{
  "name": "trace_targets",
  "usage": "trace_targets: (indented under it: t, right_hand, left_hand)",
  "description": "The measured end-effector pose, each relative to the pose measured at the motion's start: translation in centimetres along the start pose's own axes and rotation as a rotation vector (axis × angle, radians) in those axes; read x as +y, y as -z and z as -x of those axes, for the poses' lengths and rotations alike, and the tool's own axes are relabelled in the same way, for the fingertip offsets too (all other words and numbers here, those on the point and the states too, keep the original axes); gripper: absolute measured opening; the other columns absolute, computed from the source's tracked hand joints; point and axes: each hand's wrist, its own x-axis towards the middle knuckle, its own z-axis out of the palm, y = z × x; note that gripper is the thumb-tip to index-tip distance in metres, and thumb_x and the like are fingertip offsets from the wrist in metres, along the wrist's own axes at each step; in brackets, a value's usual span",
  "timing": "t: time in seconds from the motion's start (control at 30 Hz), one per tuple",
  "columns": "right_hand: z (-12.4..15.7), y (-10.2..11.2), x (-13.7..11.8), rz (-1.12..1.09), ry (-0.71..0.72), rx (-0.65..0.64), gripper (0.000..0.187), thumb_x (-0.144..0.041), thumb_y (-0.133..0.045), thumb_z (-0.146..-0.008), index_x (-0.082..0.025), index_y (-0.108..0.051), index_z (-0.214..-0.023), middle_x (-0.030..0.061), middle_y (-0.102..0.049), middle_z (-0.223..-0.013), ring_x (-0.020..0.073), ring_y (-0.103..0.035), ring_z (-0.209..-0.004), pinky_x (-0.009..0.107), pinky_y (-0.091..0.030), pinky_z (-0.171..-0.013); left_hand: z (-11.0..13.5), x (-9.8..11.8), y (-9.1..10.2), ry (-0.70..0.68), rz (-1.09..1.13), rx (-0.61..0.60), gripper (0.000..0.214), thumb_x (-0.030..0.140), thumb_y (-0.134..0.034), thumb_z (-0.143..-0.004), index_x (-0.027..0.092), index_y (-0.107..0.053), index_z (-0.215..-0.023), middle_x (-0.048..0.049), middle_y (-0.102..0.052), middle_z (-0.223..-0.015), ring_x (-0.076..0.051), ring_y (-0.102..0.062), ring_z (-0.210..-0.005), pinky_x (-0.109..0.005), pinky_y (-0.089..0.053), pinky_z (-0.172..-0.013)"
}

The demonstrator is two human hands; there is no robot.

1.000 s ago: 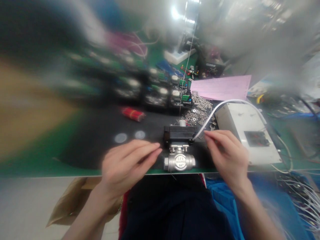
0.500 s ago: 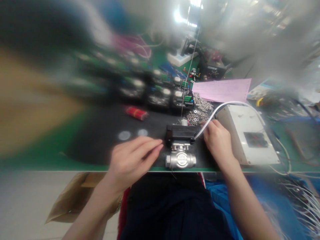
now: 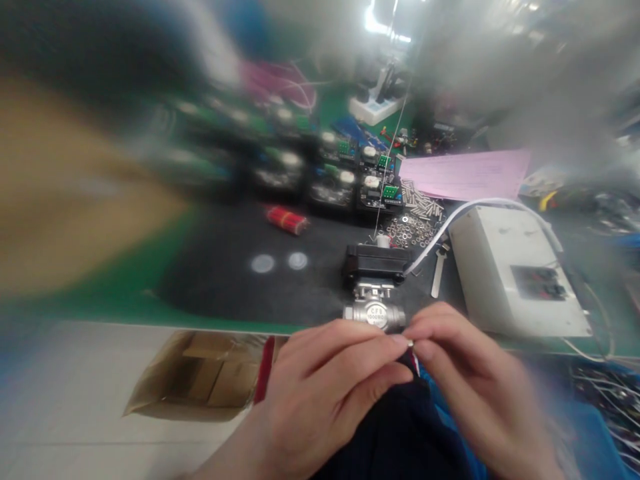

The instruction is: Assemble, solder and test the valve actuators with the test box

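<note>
Both hands meet low in the view, at about six o'clock from the steel valve. The left hand and the right hand bring their fingertips together, pinched on a tiny shiny part that is too small to identify. The valve stands on the counter just beyond the fingers, under a black box. At three o'clock from it lies a white box; loose washers lie at one o'clock.
</note>
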Motion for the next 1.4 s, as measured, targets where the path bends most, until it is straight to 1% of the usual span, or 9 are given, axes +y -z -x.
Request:
trace_targets:
  t: [0.13,0.37,0.47,0.63,0.8,0.97,1.17,1.3,1.4]
  right_hand:
    - [0.6,-1.9,-0.4,-0.238,-0.051,-0.007,0.007,-0.02,-0.07,-0.099,-0.024,-0.075,-0.095,0.0012,-0.073,-0.085,0.0135,-0.07,-0.073,0.02,-0.058,-0.062]
    - [0.4,-3.0,0.1,-0.435,-0.164,-0.046,0.006,-0.024,-0.074,-0.098,-0.022,-0.079,-0.097,-0.0001,-0.074,-0.081,0.0092,-0.065,-0.055,0.018,-0.054,-0.05]
    - [0.3,-2.9,0.4,-0.336,-0.125,-0.001,0.007,-0.023,-0.074,-0.098,-0.024,-0.08,-0.101,-0.0014,-0.075,-0.082,0.009,-0.067,-0.056,0.018,-0.054,-0.052]
    - [-0.5,-2.5,2.5,0.081,0.013,0.164,0.012,-0.019,-0.071,-0.1,-0.025,-0.08,-0.105,0.0018,-0.081,-0.102,0.0158,-0.076,-0.088,0.027,-0.061,-0.08]
    - [-1.6,-2.6,4.1,0.165,0.083,0.101,0.01,-0.02,-0.068,-0.103,-0.023,-0.077,-0.102,0.002,-0.08,-0.099,0.0165,-0.075,-0.089,0.03,-0.058,-0.082]
    - [-2.0,-2.6,4.5,0.208,0.099,0.065,0.008,-0.021,-0.068,-0.103,-0.022,-0.076,-0.102,0.0017,-0.079,-0.098,0.0155,-0.073,-0.088,0.029,-0.056,-0.081]
    - [-2.3,-2.2,4.1,0.158,-0.13,0.044,0.009,-0.031,-0.075,-0.099,-0.023,-0.079,-0.096,-0.0004,-0.079,-0.089,0.0137,-0.068,-0.072,0.027,-0.051,-0.069]
    - [-2.5,-1.9,4.4,-0.081,-0.365,0.009,0.026,-0.047,-0.082,-0.091,-0.021,-0.078,-0.092,0.0007,-0.075,-0.076,0.0151,-0.064,-0.066,0.027,-0.047,-0.061]
    - [-2.6,-2.1,4.7,-0.249,-0.458,-0.011,0.034,-0.052,-0.086,-0.086,-0.02,-0.078,-0.093,0.0015,-0.073,-0.074,0.0151,-0.063,-0.065,0.027,-0.046,-0.059]
  left_hand:
    - [0.7,0.3,-1.6,0.106,0.144,0.054,0.023,0.014,-0.08,-0.093,0.028,-0.076,-0.111,0.0049,-0.082,-0.098,-0.008,-0.078,-0.084,-0.018,-0.065,-0.077]
    - [1.4,-0.1,-1.1,0.174,0.159,0.08,0.027,0.006,-0.073,-0.096,0.028,-0.076,-0.113,0.0016,-0.08,-0.099,-0.011,-0.076,-0.09,-0.023,-0.064,-0.077]
    - [1.0,-0.5,-0.7,0.174,0.075,0.088,0.023,0.007,-0.072,-0.096,0.026,-0.076,-0.109,0.0,-0.079,-0.101,-0.012,-0.076,-0.093,-0.025,-0.063,-0.082]
    - [-0.5,-2.7,0.5,0.113,-0.203,-0.02,0.02,0.012,-0.069,-0.1,0.024,-0.076,-0.113,-0.0011,-0.078,-0.108,-0.013,-0.074,-0.098,-0.026,-0.059,-0.093]
    - [-1.8,-4.2,1.2,0.022,-0.302,-0.253,0.024,0.015,-0.057,-0.106,0.023,-0.073,-0.122,-0.0036,-0.076,-0.117,-0.014,-0.074,-0.099,-0.027,-0.057,-0.092]
    - [-3.0,-4.4,1.8,0.033,-0.326,-0.375,0.022,0.022,-0.056,-0.108,0.025,-0.074,-0.121,-0.0024,-0.076,-0.114,-0.015,-0.074,-0.096,-0.028,-0.054,-0.089]
    - [-3.9,-5.2,2.9,-0.11,-0.386,-0.478,0.019,0.024,-0.06,-0.107,0.027,-0.071,-0.122,-0.0003,-0.075,-0.113,-0.014,-0.072,-0.093,-0.027,-0.051,-0.08]
    - [-4.3,-5.3,3.4,-0.252,-0.458,-0.48,0.022,0.021,-0.056,-0.108,0.025,-0.071,-0.123,-0.0015,-0.075,-0.114,-0.014,-0.071,-0.091,-0.027,-0.049,-0.076]
    - [-4.4,-5.3,3.6,-0.378,-0.496,-0.439,0.023,0.016,-0.056,-0.107,0.02,-0.071,-0.123,-0.0035,-0.076,-0.115,-0.015,-0.072,-0.093,-0.028,-0.049,-0.076]
